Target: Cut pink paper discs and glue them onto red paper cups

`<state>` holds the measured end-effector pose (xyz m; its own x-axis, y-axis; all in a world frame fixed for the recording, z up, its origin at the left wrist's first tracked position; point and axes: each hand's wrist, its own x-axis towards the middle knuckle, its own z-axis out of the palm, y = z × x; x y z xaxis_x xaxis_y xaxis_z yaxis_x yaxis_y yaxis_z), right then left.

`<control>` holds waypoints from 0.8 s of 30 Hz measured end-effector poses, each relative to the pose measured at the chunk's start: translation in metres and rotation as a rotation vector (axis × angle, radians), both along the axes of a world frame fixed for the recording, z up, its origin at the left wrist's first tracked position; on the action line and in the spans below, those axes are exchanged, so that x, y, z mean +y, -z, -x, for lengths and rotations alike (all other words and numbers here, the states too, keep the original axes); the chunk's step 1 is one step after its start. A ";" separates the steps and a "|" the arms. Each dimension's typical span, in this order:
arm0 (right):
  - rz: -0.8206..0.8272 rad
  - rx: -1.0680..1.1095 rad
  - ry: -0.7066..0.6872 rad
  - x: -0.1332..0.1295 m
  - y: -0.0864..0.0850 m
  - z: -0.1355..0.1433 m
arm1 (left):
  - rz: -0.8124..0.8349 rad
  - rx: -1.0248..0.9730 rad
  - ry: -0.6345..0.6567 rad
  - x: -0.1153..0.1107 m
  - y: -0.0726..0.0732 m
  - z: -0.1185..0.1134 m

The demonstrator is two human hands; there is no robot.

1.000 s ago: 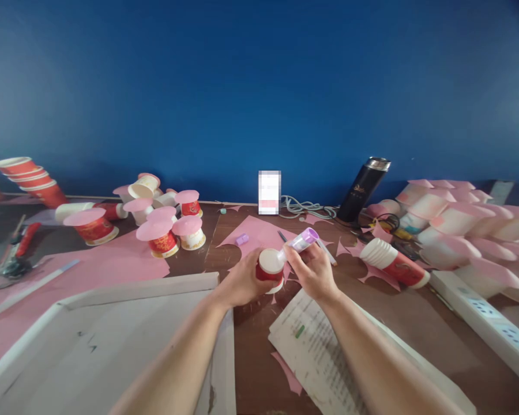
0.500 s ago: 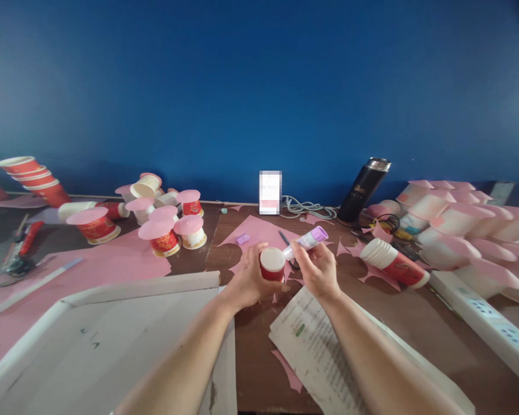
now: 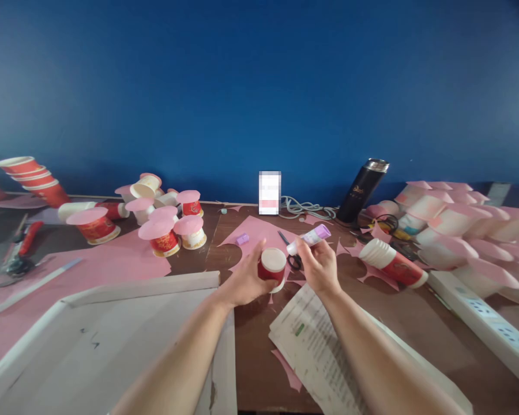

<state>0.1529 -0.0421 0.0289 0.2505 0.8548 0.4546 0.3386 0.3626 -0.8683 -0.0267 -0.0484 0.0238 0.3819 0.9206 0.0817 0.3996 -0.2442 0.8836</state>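
the brown table [image 3: 372, 340] spreads beneath everything; call the held cup the clock's centre. a shallow white tray [image 3: 147, 328] lies at eight o'clock, printed sheets [image 3: 311, 340] toward five. both forearms reach in from the near edge, converging. the left hand [image 3: 246, 282] comes from nine o'clock, its fingers clamped round the cup's side, with the thumb across the near face. the right hand [image 3: 322, 265] sits at three, thumb and fingers pinched together on the glue stick.

the red paper cup [image 3: 273, 262] is upside down between the hands, white base upward; whether its rim meets the table is hard to tell. it should be very light, thin-walled and easily dented: hold it low near the stiffer rim, gently, leaving the base free. the glue stick [image 3: 313, 237] slants up toward two o'clock, its white end near the cup but apart. its barrel looks stiff, light and smooth, perhaps slightly slippery, so mid-barrel is the sound grip. a small purple cap [image 3: 242, 239] lies at ten.
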 end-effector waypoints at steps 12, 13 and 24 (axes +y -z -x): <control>-0.071 -0.188 -0.050 -0.008 -0.004 0.007 | -0.085 0.052 -0.157 -0.002 0.004 -0.010; -0.059 -0.199 -0.024 -0.007 -0.004 0.007 | -0.081 0.061 -0.156 -0.002 0.002 -0.009; -0.026 -0.067 0.062 -0.003 -0.002 0.002 | -0.051 0.030 -0.028 0.001 0.006 0.000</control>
